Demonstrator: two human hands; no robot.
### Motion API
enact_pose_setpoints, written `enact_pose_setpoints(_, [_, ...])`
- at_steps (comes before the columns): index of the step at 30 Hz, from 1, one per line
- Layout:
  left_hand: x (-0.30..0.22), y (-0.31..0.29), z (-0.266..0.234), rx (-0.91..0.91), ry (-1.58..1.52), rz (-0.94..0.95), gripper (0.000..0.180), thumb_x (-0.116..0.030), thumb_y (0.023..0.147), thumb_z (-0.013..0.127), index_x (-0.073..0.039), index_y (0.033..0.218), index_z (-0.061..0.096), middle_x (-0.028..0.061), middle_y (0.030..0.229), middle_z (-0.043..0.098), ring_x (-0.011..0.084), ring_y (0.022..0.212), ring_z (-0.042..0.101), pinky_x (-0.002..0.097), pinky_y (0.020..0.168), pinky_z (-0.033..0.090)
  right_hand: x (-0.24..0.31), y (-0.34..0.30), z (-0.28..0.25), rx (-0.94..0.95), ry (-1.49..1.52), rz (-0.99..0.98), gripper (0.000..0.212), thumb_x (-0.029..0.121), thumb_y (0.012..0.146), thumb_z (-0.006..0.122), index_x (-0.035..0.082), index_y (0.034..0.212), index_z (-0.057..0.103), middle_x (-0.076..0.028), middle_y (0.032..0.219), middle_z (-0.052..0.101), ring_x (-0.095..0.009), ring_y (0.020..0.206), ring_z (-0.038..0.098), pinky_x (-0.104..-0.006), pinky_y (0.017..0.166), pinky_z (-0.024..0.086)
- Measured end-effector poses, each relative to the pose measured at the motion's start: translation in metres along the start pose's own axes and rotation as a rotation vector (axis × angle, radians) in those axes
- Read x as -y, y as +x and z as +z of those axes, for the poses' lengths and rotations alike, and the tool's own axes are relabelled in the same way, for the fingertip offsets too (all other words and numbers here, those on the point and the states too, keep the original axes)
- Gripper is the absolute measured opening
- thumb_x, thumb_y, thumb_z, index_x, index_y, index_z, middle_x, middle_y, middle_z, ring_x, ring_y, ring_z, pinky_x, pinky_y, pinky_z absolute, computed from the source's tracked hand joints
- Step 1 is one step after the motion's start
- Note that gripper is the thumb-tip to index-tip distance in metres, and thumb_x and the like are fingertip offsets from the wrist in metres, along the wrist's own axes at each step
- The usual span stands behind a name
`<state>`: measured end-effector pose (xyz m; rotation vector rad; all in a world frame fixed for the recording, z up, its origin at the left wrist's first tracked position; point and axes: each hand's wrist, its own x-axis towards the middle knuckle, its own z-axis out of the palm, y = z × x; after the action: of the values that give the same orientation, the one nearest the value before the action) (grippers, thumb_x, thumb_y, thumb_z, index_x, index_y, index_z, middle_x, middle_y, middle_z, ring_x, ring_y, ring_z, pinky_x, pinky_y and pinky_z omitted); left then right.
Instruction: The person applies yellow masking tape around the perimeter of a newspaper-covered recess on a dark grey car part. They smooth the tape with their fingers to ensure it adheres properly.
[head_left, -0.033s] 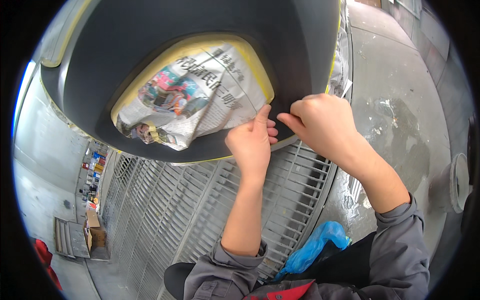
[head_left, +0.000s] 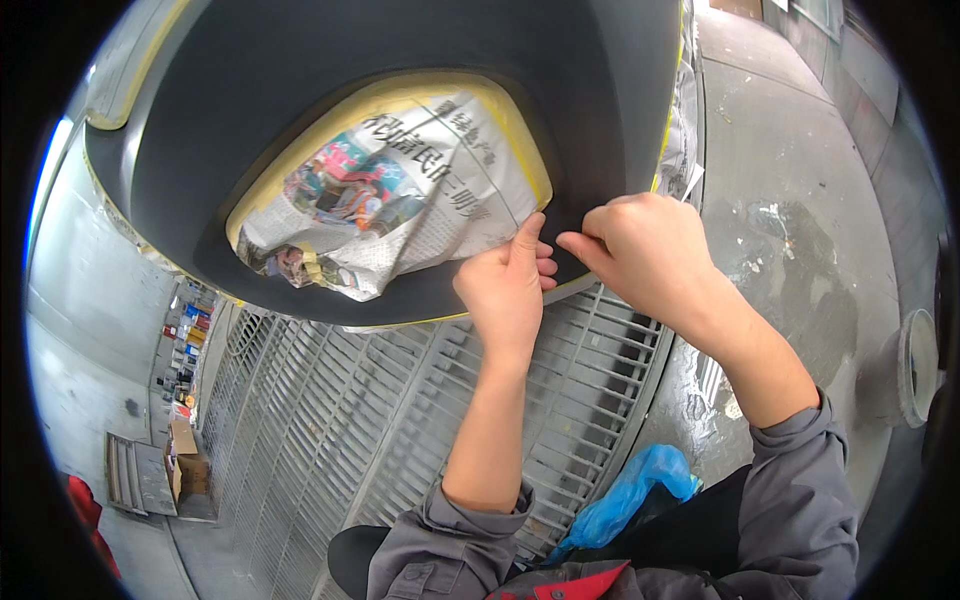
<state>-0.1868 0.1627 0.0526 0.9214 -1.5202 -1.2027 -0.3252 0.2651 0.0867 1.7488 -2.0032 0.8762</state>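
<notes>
A large curved dark grey panel (head_left: 330, 40), like a car body part, has an opening covered by a sheet of newspaper (head_left: 410, 215). Yellow masking tape (head_left: 515, 125) runs round the paper's edge. My left hand (head_left: 505, 290) is at the paper's lower right corner, its thumb stretched up against the taped edge and its other fingers curled. Just to its right, my right hand (head_left: 645, 250) is closed, thumb pointing left toward the left hand. Whatever the fingers of either hand may hold is hidden or too small to make out.
Below the panel lies a metal floor grating (head_left: 400, 420). A blue plastic bag (head_left: 640, 490) lies by my legs. An open cardboard box (head_left: 188, 455) and several small bottles and cans (head_left: 190, 335) are at the left. A round bucket (head_left: 915, 370) stands at the right.
The panel and newspaper appear shifted very slightly right and down in the view. Both hands keep nearly the same place and shape.
</notes>
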Motion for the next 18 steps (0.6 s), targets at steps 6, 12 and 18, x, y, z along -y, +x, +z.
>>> enact_pose_setpoints(6, [0.010, 0.007, -0.023, 0.061, 0.063, 0.102, 0.046, -0.033, 0.108, 0.081, 0.008, 0.086, 0.081, 0.0116, 0.073, 0.077, 0.0142, 0.056, 0.070, 0.0287, 0.054, 0.056, 0.011, 0.002, -0.020, 0.275, 0.453, 0.134, 0.021, 0.023, 0.098, 0.079, 0.003, 0.095, 0.082, -0.018, 0.079, 0.076, -0.041, 0.078, 0.076, -0.0487, 0.072, 0.060])
enact_pose_setpoints(12, [0.008, 0.011, -0.052, 0.247, 0.243, 0.086, 0.044, -0.030, 0.111, 0.074, 0.007, 0.090, 0.083, 0.0107, 0.076, 0.080, 0.0137, 0.064, 0.075, 0.0300, 0.063, 0.060, 0.021, 0.001, -0.024, 0.114, 0.675, 0.091, 0.023, 0.019, 0.101, 0.076, 0.003, 0.117, 0.083, -0.018, 0.080, 0.076, -0.035, 0.075, 0.078, -0.0425, 0.072, 0.060])
enact_pose_setpoints(18, [-0.009, 0.003, -0.115, 0.602, 0.610, 0.344, 0.027, -0.020, 0.107, 0.076, 0.003, 0.096, 0.084, 0.0105, 0.078, 0.080, 0.0154, 0.069, 0.077, 0.0324, 0.066, 0.060, 0.057, 0.019, -0.053, -0.125, 0.556, 0.100, 0.060, 0.006, 0.106, 0.071, 0.013, 0.165, 0.060, -0.002, 0.067, 0.058, -0.007, 0.063, 0.048, -0.0276, 0.063, 0.046])
